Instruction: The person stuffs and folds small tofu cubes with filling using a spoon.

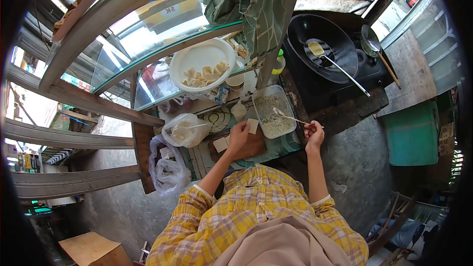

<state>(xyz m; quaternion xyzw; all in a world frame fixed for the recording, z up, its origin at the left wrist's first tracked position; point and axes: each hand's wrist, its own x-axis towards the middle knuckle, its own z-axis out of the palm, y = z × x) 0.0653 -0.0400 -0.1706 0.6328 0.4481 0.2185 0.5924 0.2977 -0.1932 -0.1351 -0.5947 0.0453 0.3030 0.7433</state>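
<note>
My right hand (pixel 314 136) is closed round the handle of a spoon (pixel 294 118). The spoon's bowl, with some pale filling on it, is over a clear plastic tub (pixel 255 99) of whitish mixture with green flecks. My left hand (pixel 238 137) pinches a small square dough wrapper (pixel 253 126) by its edge, close to the tub's left side. Under that hand is a brown wooden board (pixel 252 149), where more square wrappers (pixel 220 144) lie. Just beyond the fingers sits a small pale pouch-like piece (pixel 239 112).
A white plate (pixel 185 59) of folded wrappers stands on the cabinet shelf ahead. Plastic bags (pixel 186 130) sit left of the board. To the right, a black wok (pixel 322 39) with a spatula (pixel 340 69) rests on the stove; a strainer (pixel 379 56) lies beside it.
</note>
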